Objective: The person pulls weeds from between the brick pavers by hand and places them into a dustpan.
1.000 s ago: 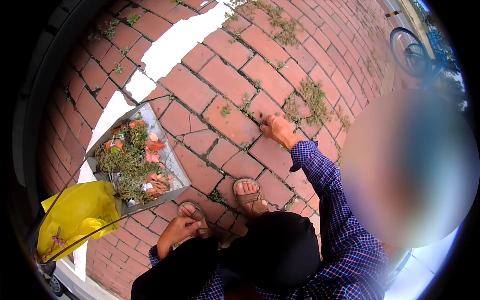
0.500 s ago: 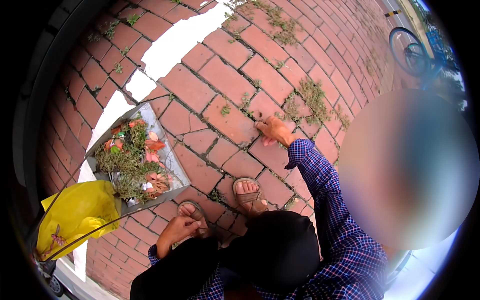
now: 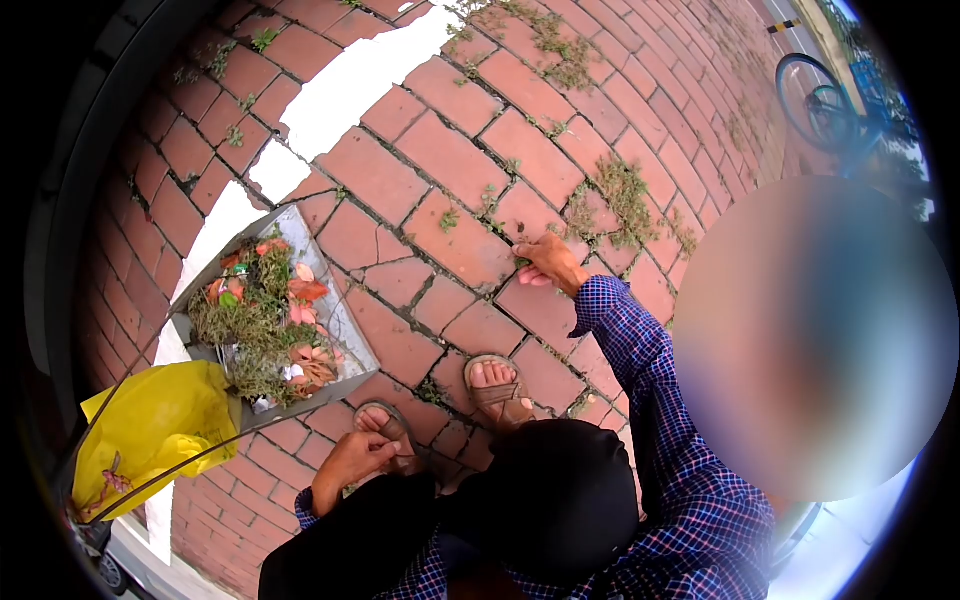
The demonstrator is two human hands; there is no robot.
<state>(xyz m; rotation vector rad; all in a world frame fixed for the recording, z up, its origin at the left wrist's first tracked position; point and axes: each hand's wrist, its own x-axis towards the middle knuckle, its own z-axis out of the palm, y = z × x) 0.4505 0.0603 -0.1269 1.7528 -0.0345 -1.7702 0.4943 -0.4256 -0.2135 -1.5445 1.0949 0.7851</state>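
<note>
My right hand (image 3: 552, 265) reaches down to the brick paving, thumb and fingers pinched together at a joint between bricks. A small green weed (image 3: 521, 262) shows at its fingertips. My left hand (image 3: 358, 462) hangs beside my knee above one sandal, its fingers curled together; whether anything is in them is hidden. To the left lies a metal dustpan (image 3: 345, 345) holding a heap of pulled weeds (image 3: 240, 325), orange and pink leaves and bits of litter. A yellow plastic bag (image 3: 160, 410) sits against the dustpan's near end.
Thin dark rods run across the yellow bag. Dry weed clumps (image 3: 622, 200) grow from the joints to the right. A white painted stripe (image 3: 350, 85) crosses the bricks. My sandalled feet (image 3: 495, 390) are close by. A blue bicycle (image 3: 820, 105) stands at the upper right.
The fingers of my right hand have shifted slightly at the joint, and a bit of green shows more clearly beneath them. My left hand, the dustpan and the bag have stayed put.
</note>
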